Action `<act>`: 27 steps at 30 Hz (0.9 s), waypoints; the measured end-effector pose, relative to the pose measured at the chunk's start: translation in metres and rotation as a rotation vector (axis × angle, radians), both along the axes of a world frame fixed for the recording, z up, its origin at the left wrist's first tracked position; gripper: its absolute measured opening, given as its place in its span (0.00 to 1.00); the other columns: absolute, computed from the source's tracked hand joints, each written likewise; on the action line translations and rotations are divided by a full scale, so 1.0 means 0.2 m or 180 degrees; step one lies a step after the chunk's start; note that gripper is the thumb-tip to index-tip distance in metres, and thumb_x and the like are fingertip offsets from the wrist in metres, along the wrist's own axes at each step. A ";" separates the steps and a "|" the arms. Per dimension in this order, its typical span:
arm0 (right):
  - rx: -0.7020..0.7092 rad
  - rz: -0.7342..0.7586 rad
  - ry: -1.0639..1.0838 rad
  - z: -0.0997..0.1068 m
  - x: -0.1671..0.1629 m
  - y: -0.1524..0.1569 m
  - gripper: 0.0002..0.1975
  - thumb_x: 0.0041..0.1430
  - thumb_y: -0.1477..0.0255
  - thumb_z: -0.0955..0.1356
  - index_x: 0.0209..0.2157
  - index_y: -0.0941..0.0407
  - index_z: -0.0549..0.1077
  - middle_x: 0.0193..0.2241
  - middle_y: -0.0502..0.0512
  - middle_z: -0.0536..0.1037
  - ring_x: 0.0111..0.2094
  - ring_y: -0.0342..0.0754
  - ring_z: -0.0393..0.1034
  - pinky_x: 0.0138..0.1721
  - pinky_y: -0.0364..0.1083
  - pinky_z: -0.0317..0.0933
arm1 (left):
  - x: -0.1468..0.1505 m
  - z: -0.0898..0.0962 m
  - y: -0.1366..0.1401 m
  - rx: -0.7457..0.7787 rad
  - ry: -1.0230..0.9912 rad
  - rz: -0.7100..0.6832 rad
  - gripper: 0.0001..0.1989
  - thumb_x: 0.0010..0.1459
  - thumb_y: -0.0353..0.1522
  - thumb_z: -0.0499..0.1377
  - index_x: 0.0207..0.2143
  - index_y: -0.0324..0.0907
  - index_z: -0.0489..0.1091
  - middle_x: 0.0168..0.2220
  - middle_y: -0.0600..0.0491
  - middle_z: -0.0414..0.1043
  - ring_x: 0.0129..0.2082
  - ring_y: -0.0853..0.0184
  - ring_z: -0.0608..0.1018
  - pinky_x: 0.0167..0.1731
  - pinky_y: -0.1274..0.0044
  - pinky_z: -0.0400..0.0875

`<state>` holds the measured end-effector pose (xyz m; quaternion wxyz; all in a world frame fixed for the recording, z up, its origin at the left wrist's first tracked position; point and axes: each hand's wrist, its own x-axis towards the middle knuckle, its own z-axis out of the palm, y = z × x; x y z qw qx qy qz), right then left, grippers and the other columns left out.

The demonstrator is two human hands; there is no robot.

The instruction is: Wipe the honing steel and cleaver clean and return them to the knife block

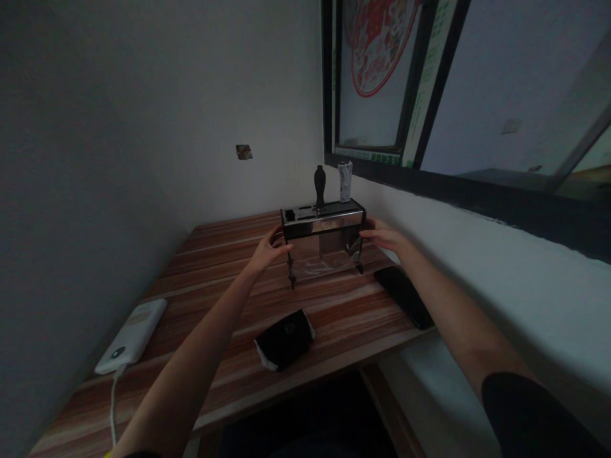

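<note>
A knife holder (324,222) with a dark slotted top, a shiny band and a see-through body stands upright on the far part of the wooden table. Out of its top rise a black handle (319,186) and a second handle (345,181) wrapped in clear plastic. My left hand (271,247) grips the holder's left end, thumb at the front. At the opposite end, my right hand (380,233) holds it with fingers partly hidden behind. Loose clear film hangs across the lower front.
A black pouch-like item (286,339) with white edges lies near the table's front edge. A dark phone-like slab (403,295) rests by my right forearm. At left is a white power bank (131,336) with a cable (113,401). Walls and a dark window frame (372,172) border the table (229,267).
</note>
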<state>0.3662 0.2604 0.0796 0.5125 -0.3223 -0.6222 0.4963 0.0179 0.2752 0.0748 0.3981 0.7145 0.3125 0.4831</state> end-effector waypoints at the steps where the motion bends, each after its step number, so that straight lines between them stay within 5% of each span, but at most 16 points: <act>1: -0.0007 -0.0020 0.0011 -0.01 0.01 0.00 0.23 0.34 0.70 0.77 0.38 0.53 0.76 0.41 0.52 0.79 0.47 0.54 0.70 0.52 0.52 0.59 | 0.01 0.00 0.01 -0.0011 0.0003 -0.0022 0.39 0.42 0.39 0.68 0.56 0.39 0.62 0.57 0.42 0.64 0.58 0.53 0.66 0.56 0.62 0.59; 27: -0.0183 -0.0063 0.0119 -0.09 0.08 0.05 0.25 0.33 0.71 0.77 0.39 0.53 0.76 0.41 0.52 0.79 0.46 0.54 0.71 0.50 0.52 0.61 | 0.08 -0.06 0.02 -0.0009 0.0004 -0.0074 0.37 0.44 0.38 0.67 0.56 0.40 0.62 0.58 0.42 0.63 0.58 0.54 0.65 0.55 0.63 0.61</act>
